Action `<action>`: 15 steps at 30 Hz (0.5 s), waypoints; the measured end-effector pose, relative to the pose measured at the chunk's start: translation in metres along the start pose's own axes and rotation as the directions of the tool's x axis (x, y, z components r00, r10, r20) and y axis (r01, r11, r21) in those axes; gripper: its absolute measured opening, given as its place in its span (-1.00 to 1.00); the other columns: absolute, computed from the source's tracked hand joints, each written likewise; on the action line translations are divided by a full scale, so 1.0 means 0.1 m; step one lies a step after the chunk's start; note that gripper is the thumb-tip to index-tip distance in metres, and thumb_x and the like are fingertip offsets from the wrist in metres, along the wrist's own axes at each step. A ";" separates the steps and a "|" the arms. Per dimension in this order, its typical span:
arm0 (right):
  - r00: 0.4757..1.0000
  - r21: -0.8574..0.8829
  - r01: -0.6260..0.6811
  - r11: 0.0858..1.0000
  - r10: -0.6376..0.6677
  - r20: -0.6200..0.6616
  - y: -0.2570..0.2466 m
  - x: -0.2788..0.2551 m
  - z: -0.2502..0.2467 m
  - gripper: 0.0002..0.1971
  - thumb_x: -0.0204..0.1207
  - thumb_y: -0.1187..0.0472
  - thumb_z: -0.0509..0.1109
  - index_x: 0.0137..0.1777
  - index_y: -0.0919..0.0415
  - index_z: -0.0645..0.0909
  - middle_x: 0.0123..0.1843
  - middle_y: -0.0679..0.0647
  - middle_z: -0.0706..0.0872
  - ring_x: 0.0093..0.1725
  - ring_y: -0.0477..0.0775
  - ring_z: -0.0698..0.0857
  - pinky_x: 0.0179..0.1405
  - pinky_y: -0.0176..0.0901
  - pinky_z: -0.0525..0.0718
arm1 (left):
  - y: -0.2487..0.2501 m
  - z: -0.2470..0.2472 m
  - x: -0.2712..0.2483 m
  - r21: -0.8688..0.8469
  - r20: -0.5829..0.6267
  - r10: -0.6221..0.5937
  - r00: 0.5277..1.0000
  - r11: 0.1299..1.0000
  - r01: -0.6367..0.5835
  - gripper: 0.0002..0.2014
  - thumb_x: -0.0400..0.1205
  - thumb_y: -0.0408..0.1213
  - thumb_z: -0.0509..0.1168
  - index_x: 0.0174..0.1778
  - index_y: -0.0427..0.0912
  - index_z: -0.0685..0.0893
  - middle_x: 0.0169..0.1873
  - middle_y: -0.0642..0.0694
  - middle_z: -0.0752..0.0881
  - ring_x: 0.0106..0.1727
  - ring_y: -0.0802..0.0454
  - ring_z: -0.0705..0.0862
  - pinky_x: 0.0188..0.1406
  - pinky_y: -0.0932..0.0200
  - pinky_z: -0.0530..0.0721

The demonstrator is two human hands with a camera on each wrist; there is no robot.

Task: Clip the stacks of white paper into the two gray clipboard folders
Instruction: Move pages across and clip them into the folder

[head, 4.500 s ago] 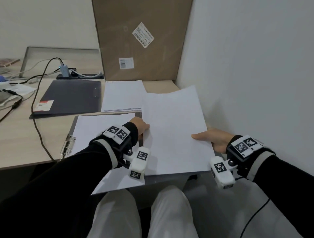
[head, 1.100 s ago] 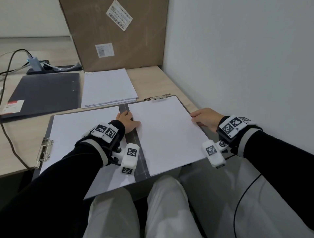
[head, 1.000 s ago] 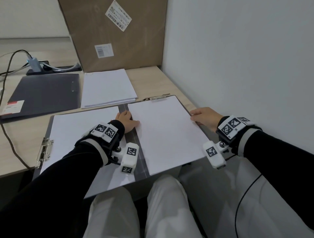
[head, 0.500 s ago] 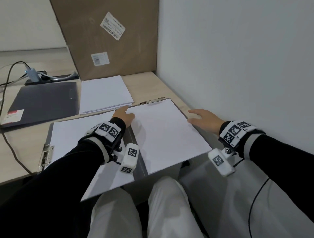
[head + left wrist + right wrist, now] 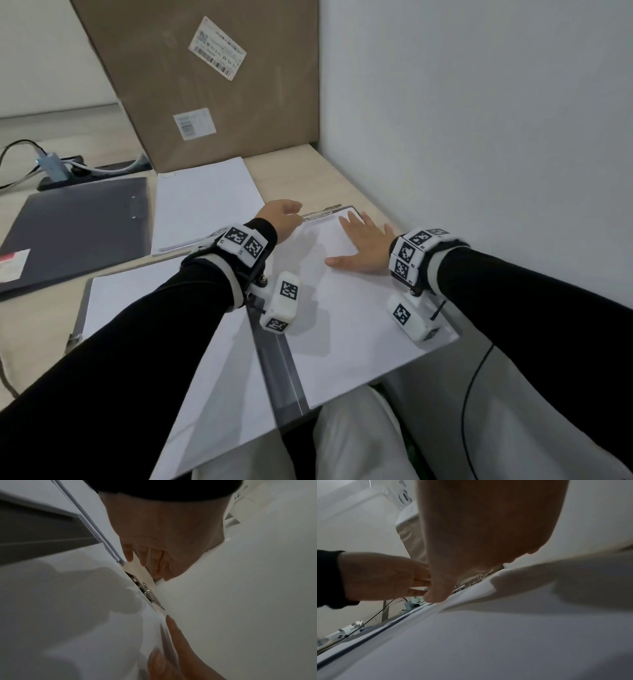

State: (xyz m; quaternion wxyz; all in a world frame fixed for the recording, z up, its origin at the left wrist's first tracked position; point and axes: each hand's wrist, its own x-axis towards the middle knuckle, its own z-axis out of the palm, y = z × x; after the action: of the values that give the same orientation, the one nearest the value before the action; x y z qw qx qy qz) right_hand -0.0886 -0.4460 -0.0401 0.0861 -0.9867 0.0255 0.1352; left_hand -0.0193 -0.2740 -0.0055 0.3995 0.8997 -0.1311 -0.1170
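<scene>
1. Farthest left, a closed dark gray folder (image 5: 77,226) lies flat on the desk (image 5: 30,308), with no paper in it as far as the head view shows; this looks like the second folder, not yet begun.
2. Just right of it, against the cardboard box (image 5: 205,78), sits a loose stack of white paper (image 5: 202,202), unclipped and presumably meant for that closed folder.
3. Nearer, the open folder (image 5: 277,359) lies across the desk edge. Its left half carries a sheet stack (image 5: 144,308) with a metal clip visible at the left border; whether that clip bites the paper cannot be told.
4. At the far edge of the right half, the left hand (image 5: 279,216) reaches the metal clip (image 5: 322,212). In the left wrist view the fingers (image 5: 144,555) curl around a thin edge there, seemingly the clip's lever, though what exactly they pinch is unclear.
5. The right hand (image 5: 363,246) lies flat, fingers spread and straight, pressing the right stack (image 5: 342,308) down on the board, with its top edge at the clip.
6. By my judgement, the job is about midway: this stack is positioned and needs clamping, then the far folder and loose stack remain.
</scene>
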 end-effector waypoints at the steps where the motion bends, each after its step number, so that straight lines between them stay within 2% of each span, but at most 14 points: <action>1: 1.000 0.003 -0.001 1.000 0.001 0.025 0.03 0.03 0.03 0.06 0.37 -0.51 0.09 0.68 0.05 -0.29 0.72 -0.03 -0.31 0.69 0.04 -0.32 0.60 0.36 -0.16 | 0.02 0.02 0.05 0.003 0.015 0.010 1.000 1.000 -0.010 -0.57 0.65 -0.33 0.20 0.49 -0.16 0.49 0.47 -0.06 0.54 0.49 -0.02 0.49 0.36 0.29 0.36; 4: 0.993 -0.002 -0.014 1.000 0.014 0.117 0.09 0.09 0.07 0.06 0.37 -0.53 0.07 0.67 0.02 -0.33 0.71 -0.03 -0.35 0.69 0.01 -0.34 0.61 0.31 -0.19 | 0.07 0.07 0.19 -0.016 0.047 0.037 0.998 0.999 -0.036 -0.57 0.65 -0.35 0.19 0.48 -0.17 0.49 0.46 -0.07 0.54 0.50 0.00 0.48 0.38 0.29 0.35; 8: 0.990 0.004 -0.020 1.000 0.019 0.143 0.12 0.13 0.10 0.07 0.35 -0.55 0.07 0.66 -0.03 -0.37 0.69 -0.06 -0.40 0.68 -0.01 -0.38 0.60 0.30 -0.28 | 0.12 0.13 0.35 0.001 0.077 0.066 0.995 0.998 -0.066 -0.56 0.67 -0.35 0.17 0.50 -0.17 0.47 0.48 -0.06 0.52 0.50 0.00 0.48 0.43 0.25 0.37; 13: 0.989 0.031 -0.030 0.999 0.025 0.143 0.11 0.12 0.11 0.09 0.32 -0.56 0.10 0.65 -0.06 -0.37 0.69 -0.09 -0.40 0.67 -0.03 -0.40 0.61 0.27 -0.32 | 0.17 0.25 0.52 0.147 0.186 0.061 0.981 0.985 -0.089 -0.53 0.68 -0.31 0.15 0.56 -0.16 0.39 0.53 -0.07 0.46 0.55 -0.03 0.42 0.55 0.14 0.33; 15: 0.989 0.040 -0.035 0.999 0.029 0.143 0.10 0.11 0.10 0.09 0.31 -0.56 0.10 0.66 -0.06 -0.37 0.69 -0.10 -0.40 0.67 -0.03 -0.40 0.61 0.27 -0.32 | 0.19 0.31 0.56 0.202 0.217 0.056 0.975 0.974 -0.101 -0.51 0.69 -0.33 0.12 0.58 -0.18 0.34 0.55 -0.10 0.43 0.58 -0.03 0.38 0.56 0.17 0.27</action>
State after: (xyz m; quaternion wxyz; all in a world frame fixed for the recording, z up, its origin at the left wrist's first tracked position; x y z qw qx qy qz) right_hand -0.0813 -0.4546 -0.0544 0.1064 -0.9720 0.0381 0.2060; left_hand 0.0209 -0.3264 -0.0179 0.2898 0.9138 -0.2200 -0.1805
